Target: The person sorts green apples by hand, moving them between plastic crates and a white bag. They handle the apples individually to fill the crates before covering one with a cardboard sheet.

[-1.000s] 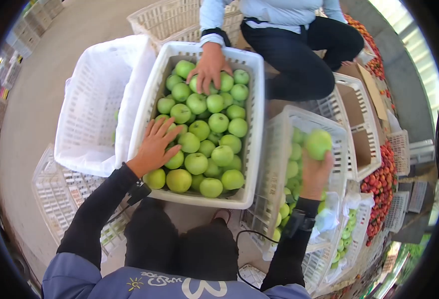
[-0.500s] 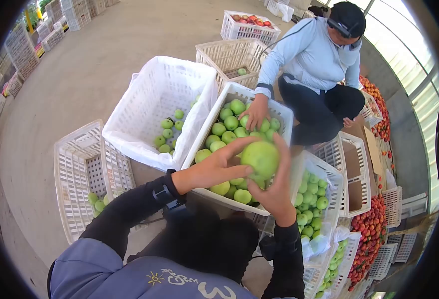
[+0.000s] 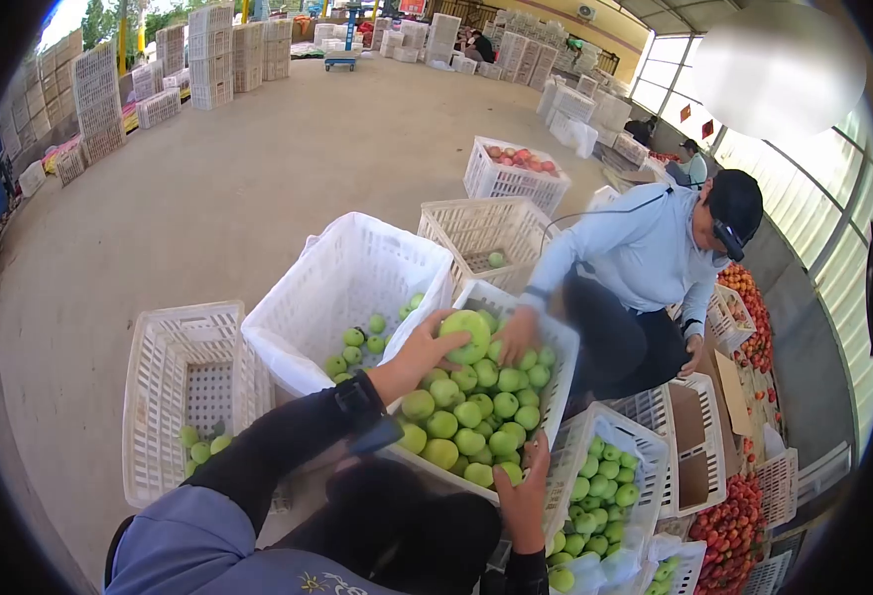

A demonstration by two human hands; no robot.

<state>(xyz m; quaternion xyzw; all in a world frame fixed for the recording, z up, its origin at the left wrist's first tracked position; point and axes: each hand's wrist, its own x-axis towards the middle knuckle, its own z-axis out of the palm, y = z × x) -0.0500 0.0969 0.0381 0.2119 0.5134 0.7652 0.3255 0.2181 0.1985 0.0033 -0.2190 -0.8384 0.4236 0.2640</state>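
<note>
My left hand [image 3: 415, 359] is closed round a large green apple [image 3: 466, 335], above the far left part of a white crate [image 3: 565, 342] heaped with green apples [image 3: 468, 409]. At the crate's near right corner is my right hand [image 3: 526, 501], thumb and fingers apart, close to the apples there; no apple is visibly gripped in it. Left of the crate stands a white-lined crate [image 3: 288, 322] with several green apples [image 3: 353, 337] inside. A co-worker's hand [image 3: 518, 335] reaches into the heaped crate from its far right side.
A co-worker [image 3: 635, 248] sits across from me. A slatted crate [image 3: 198, 317] holding several apples stands at far left. Another crate of green apples [image 3: 600, 486] sits to my right, with red fruit [image 3: 729, 540] piled beyond. Stacked crates [image 3: 210, 59] line the back.
Both hands were together on the large apple. Now the left has carried it away toward the far left, and the right has let go and dropped to the crate's near corner. My view has tilted up.
</note>
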